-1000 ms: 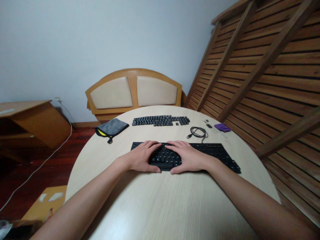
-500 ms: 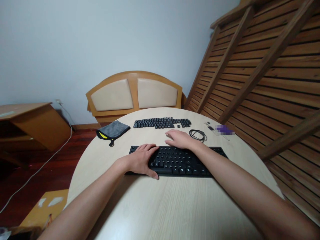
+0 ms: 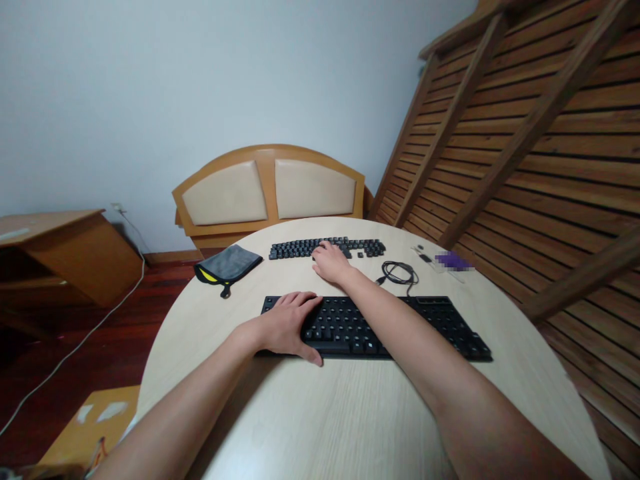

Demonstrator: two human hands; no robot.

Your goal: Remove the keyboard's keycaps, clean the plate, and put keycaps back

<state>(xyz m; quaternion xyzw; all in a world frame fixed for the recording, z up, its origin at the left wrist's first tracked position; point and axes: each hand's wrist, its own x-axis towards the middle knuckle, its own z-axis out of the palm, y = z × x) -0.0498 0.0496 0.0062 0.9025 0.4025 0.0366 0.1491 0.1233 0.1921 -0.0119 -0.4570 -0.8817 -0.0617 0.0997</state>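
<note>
A black keyboard [image 3: 340, 327] with bare key sockets over much of its face lies near the middle of the table. My left hand [image 3: 287, 323] spans its left end, fingers at the back edge and thumb over the front edge, keeping hold of it. My right hand [image 3: 333, 262] reaches across the keyboard to the far rows of loose black keycaps [image 3: 295, 249]. Its fingers are bent and somewhat apart, with the tips over or touching the keycaps; contact is hard to make out. A single keycap [image 3: 360, 255] sits a little to the right of that hand.
Behind the keyboard lies its coiled black cable [image 3: 400, 272]. A grey pouch with yellow lining [image 3: 230, 265] is at the left of the round table [image 3: 320, 413]. Small items and a purple thing [image 3: 453, 261] lie at the right. A slatted wooden panel [image 3: 540, 133] leans beyond the right edge.
My right hand has moved away from me and left, from just behind the keyboard to the keycaps. The keyboard's right end has come into view. My left hand stays on the keyboard.
</note>
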